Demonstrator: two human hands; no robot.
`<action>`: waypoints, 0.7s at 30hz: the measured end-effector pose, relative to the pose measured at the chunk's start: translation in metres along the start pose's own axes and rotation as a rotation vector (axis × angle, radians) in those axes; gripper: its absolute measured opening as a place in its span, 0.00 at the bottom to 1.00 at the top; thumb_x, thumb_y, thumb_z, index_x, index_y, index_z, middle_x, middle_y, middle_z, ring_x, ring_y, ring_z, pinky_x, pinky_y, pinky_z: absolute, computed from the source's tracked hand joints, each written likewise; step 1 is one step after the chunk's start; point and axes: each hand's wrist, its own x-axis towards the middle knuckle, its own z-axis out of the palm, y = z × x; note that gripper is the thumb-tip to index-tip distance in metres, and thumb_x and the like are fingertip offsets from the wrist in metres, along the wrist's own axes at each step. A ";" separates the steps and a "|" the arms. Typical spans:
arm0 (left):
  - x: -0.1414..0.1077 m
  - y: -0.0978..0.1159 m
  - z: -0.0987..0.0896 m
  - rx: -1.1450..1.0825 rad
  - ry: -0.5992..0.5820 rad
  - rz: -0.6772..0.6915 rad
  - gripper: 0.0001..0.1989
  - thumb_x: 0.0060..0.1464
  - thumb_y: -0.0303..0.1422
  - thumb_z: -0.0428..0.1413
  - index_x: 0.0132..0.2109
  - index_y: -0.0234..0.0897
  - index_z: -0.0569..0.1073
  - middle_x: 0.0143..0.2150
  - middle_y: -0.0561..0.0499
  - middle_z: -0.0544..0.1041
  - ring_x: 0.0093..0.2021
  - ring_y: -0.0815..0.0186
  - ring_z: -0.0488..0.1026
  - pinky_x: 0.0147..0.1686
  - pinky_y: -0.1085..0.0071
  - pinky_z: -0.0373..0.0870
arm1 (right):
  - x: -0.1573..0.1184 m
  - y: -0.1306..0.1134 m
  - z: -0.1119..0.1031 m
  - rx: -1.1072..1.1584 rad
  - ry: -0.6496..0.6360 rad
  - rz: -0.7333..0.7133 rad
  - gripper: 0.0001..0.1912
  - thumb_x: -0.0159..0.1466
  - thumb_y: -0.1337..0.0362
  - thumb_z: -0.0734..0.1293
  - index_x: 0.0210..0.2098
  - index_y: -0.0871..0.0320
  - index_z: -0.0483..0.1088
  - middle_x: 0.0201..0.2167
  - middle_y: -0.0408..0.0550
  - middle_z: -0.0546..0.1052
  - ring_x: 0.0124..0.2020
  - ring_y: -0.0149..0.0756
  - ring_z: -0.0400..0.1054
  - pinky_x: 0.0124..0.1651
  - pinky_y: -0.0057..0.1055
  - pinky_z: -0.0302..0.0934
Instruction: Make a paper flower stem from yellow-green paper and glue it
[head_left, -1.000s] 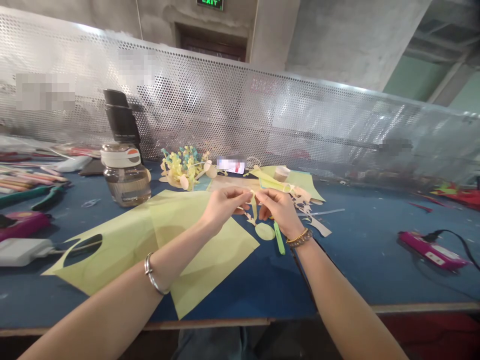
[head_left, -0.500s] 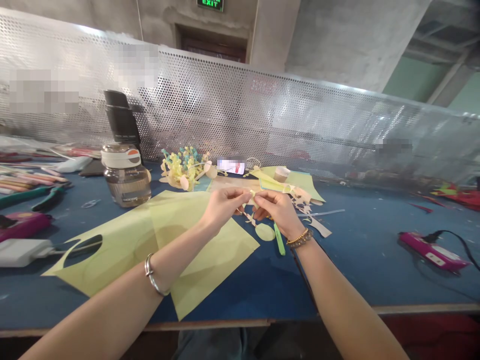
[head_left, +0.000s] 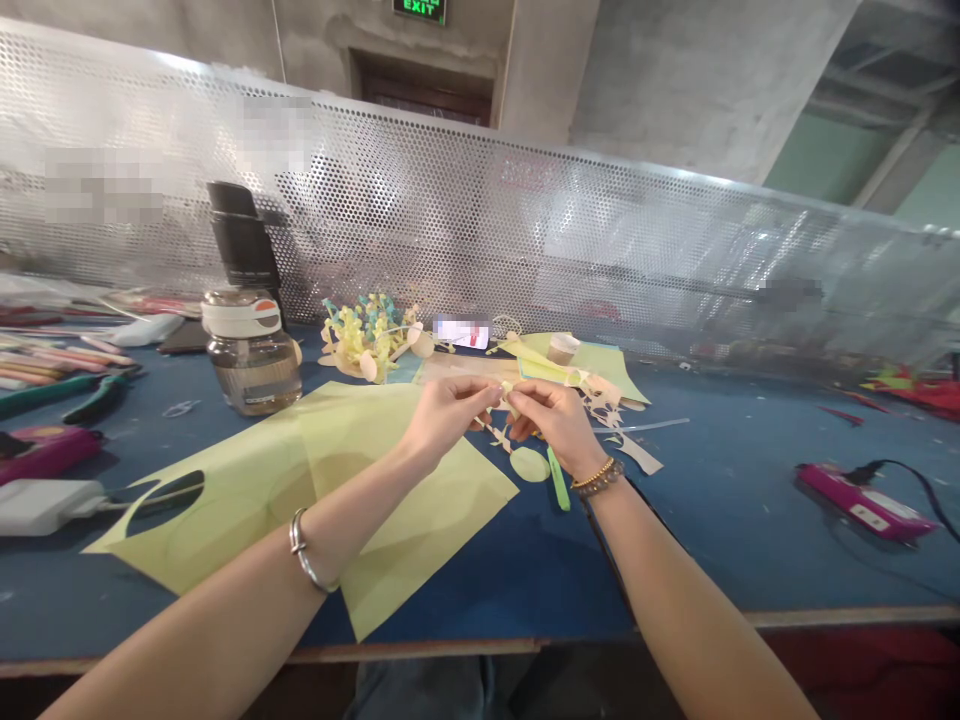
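Close together over the table, my left hand (head_left: 452, 408) and my right hand (head_left: 551, 415) pinch a small pale yellow piece (head_left: 506, 388) between thumbs and fingertips. It looks like paper, but the fingers cover most of it. Below the hands lie a pale green paper disc (head_left: 530, 464) and a bright green cutter-like tool (head_left: 559, 482). Yellow-green paper sheets (head_left: 405, 520) spread under my left forearm, one with an oval hole cut out. Behind the hands, cut paper scraps (head_left: 600, 398) lie in a jumble.
A glass water bottle (head_left: 253, 365) and a black bottle (head_left: 244, 240) stand at left. Yellow and blue paper flowers (head_left: 371, 335) sit near the perforated metal screen (head_left: 480, 220). A phone (head_left: 463, 332) leans there. A magenta power strip (head_left: 862, 503) lies at right, pliers (head_left: 97, 397) at left.
Both hands stay in almost the same place, fingertips still pinching the small piece with only slight finger movement. Nothing else on the table has visibly moved.
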 end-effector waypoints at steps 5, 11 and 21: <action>0.000 0.000 -0.001 -0.042 -0.003 -0.022 0.13 0.47 0.41 0.60 0.33 0.35 0.77 0.30 0.51 0.75 0.25 0.73 0.68 0.23 0.78 0.65 | 0.000 -0.001 0.000 0.014 0.018 0.002 0.10 0.57 0.58 0.67 0.28 0.59 0.72 0.19 0.41 0.73 0.16 0.28 0.69 0.19 0.23 0.64; 0.000 -0.001 -0.001 0.020 -0.006 -0.001 0.11 0.44 0.40 0.62 0.29 0.35 0.76 0.26 0.53 0.73 0.25 0.73 0.68 0.24 0.78 0.64 | 0.000 -0.001 0.000 0.011 0.008 -0.012 0.10 0.58 0.58 0.67 0.27 0.59 0.72 0.19 0.42 0.73 0.16 0.27 0.68 0.19 0.24 0.64; -0.001 0.001 -0.001 -0.111 -0.011 -0.062 0.16 0.49 0.45 0.58 0.34 0.35 0.77 0.32 0.50 0.76 0.26 0.72 0.70 0.25 0.77 0.67 | -0.001 -0.002 0.000 0.024 0.019 0.002 0.11 0.58 0.58 0.66 0.26 0.60 0.71 0.19 0.41 0.73 0.16 0.28 0.69 0.18 0.23 0.64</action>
